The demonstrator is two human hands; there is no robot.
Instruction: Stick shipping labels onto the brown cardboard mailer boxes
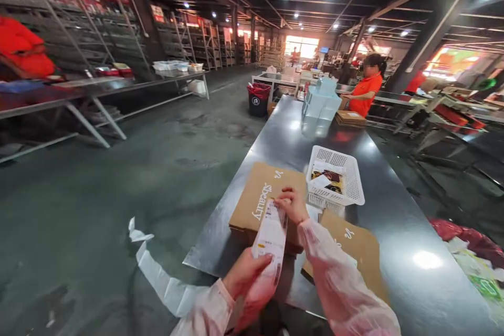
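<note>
My left hand (244,273) grips the lower end of a white printed label strip (271,235), held up over the near end of a long metal table (397,220). My right hand (290,205) pinches the strip's top edge. Both arms wear thin pink see-through sleeves. Under the hands lies a flat brown cardboard box (258,194) printed "Beauty". A second flat brown carton (356,249) lies to its right, partly under my right forearm.
A white plastic basket (338,178) with small packets stands beyond the cartons. White boxes (321,102) are stacked farther along. A person in an orange shirt (366,92) works at the far right. White backing paper (157,275) trails on the floor. A black bin (258,100) stands left.
</note>
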